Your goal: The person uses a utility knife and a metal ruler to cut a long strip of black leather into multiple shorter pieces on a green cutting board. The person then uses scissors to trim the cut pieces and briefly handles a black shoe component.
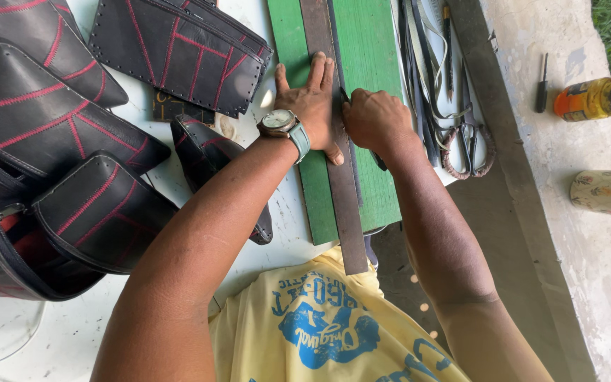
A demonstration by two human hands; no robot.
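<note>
Near the right edge of the white worktable (8, 339), a green cutting board (373, 64) carries a long dark leather strip (334, 141) that runs down its length and overhangs the near edge toward the person's yellow shirt (319, 325). The left hand (312, 106), a watch (278, 122) on its wrist, lies flat on the strip with fingers spread and presses it down. The right hand (375, 117) is closed around a small dark tool whose tip meets the strip's right side just beside the left fingers; the blade itself is mostly hidden, so its kind cannot be told. The two hands sit almost touching.

The main risk appears to be that closeness: if the tool slips or jumps sideways, it would likely run into the left fingertips that flank the cutting line. The strip's free overhanging end could also drag or swing, which would probably pull the strip askew under the palm and spoil a straight cut.

Scissors (469, 141) and loose dark straps (419, 85) lie close along the board's right edge, where the right forearm could catch them. Stitched black leather bags (44, 120) crowd the table's left side, well apart from the hands.
</note>
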